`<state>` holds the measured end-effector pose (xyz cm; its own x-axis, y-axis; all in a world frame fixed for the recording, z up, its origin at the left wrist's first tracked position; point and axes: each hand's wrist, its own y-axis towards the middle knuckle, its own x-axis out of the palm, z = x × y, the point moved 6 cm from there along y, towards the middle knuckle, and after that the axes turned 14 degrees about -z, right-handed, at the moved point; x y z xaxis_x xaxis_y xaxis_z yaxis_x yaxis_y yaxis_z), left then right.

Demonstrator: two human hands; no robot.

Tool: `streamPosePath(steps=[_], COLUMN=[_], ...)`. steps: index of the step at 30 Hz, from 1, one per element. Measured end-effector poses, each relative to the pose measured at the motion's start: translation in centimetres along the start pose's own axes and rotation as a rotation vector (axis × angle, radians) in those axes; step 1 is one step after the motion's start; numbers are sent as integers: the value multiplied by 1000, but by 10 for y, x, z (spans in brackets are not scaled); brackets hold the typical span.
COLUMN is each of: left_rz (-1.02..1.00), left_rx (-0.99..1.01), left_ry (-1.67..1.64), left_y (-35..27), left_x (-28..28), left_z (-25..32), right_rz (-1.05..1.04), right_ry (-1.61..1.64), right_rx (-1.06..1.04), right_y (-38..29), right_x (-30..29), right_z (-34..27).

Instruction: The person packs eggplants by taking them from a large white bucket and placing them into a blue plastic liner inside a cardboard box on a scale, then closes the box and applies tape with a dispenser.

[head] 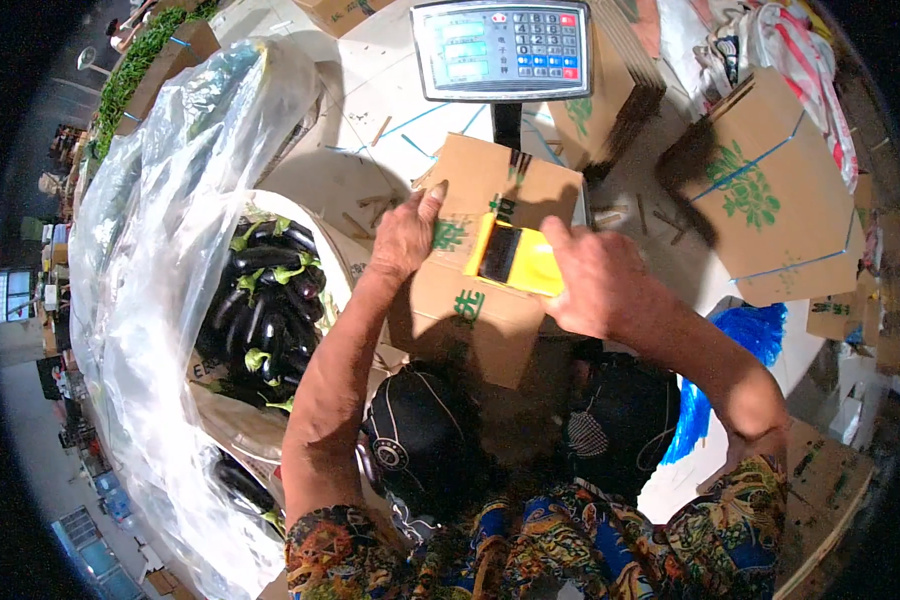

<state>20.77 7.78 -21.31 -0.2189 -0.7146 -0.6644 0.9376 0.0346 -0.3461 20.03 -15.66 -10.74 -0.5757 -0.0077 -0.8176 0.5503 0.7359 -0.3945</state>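
A cardboard box (450, 300) with green printing lies before me, in front of the post of an electronic scale. My left hand (407, 234) rests on the left edge of its top, thumb on the cardboard. My right hand (600, 274) grips a yellow tape dispenser (536, 262) with a dark band, held against the box top to the right of my left hand. Dark tape or strapping marks show near the far edge of the box. The scale's display (502, 49) stands just beyond. On the left, an open sack (330, 255) holds many eggplants (270, 300).
Clear plastic sheeting (142, 300) spreads along the left. Flattened cartons (765, 195) bound with blue strap stand at the right, with more (607, 75) behind the scale. Blue plastic strands (750, 337) lie right of my knees. Brown scraps and blue straps litter the floor.
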Motion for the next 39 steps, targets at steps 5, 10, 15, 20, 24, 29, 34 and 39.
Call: streamPosePath(steps=[5,10,15,20,24,29,34,39], left_rz=[-27,-34,-53,-99,-126,-83,-77,-111], left_rx=[-11,-1,-94,-129,-195,-171,-129,-113], left_ry=[4,-82,-120,-77,-38,-24,2,-125], left_y=[-2,-1,0,0,0,-3,4,7], left_x=[0,1,0,2,2,-4,6,11], left_z=[10,-1,-9,2,-3,-8,2,-4], right_rz=[104,150,199,280,198,-171,-157,-264], right_ry=[93,84,179,131,179,45,-21,-325], right_rx=[48,72,91,98,213,361,187,295], right_y=[-33,-68,-90,-132,-141,-70,63,59], right_x=[37,99,163,225,248,248,233,267], right_z=[54,118,167,215,227,207,170,203])
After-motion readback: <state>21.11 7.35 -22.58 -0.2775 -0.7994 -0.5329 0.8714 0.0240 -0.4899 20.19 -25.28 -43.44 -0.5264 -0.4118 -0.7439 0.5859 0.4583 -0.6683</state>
